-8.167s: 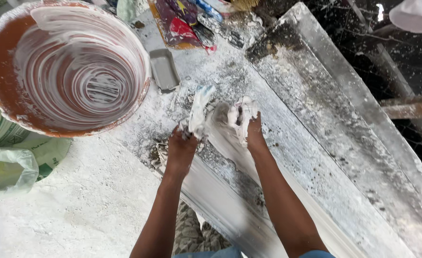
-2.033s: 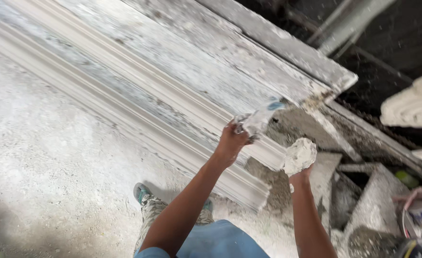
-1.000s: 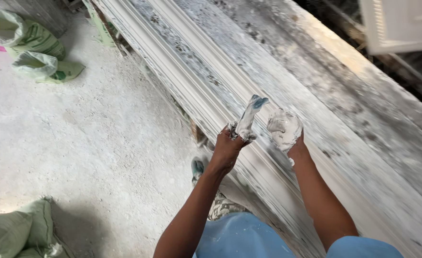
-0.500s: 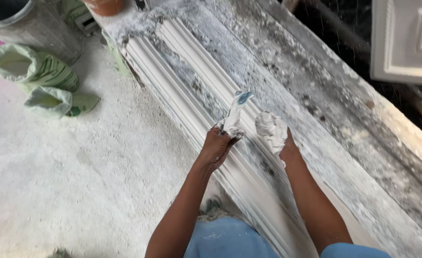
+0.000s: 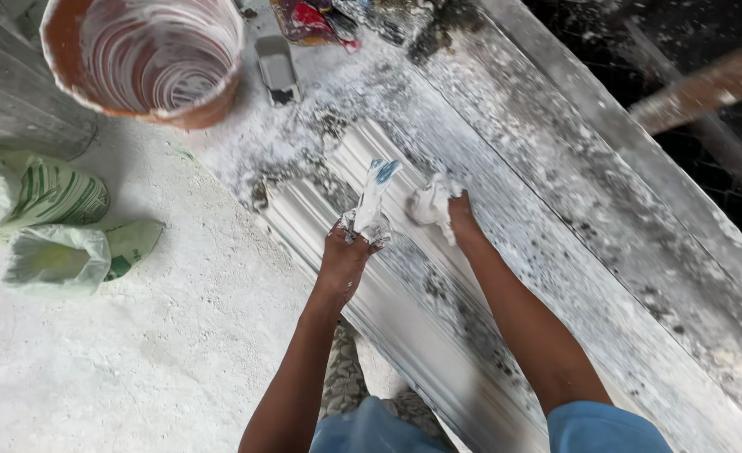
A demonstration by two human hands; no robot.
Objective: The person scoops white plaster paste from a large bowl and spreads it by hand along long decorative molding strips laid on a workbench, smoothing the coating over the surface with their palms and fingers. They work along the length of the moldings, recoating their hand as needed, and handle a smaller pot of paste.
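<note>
Work in hand: plaster on a long ribbed white moulding [image 5: 404, 310] lying along the counter [image 5: 640, 252]. The left hand [image 5: 346, 256] grips a plaster-caked scraper with a blue tip [image 5: 373, 200], blade pointing away from the person, over the moulding's upper end. The right hand [image 5: 451, 214] is clenched around a lump of wet white plaster [image 5: 428, 203], just right of the scraper, touching or barely above the moulding; can't tell which.

Progress, as a judgement: the moulding's ribs read clean and formed along the stretch toward the person. The upper end by the hands looks rough, with loose plaster and dark specks around it, so finishing there seems still open. The lump is still in hand, not yet applied.

Beyond the moulding's upper end: an orange bucket [image 5: 148, 54] smeared with white plaster, nearly empty; a small grey rectangular tray [image 5: 277, 69] right of it. Left of the moulding, on the floor: green-and-white sacks [image 5: 48, 218].

Versus half a second ago: the view has swung toward the moulding's end; bucket and tray are now in frame. The hands hold the same things, same grip, now nearer that end.
</note>
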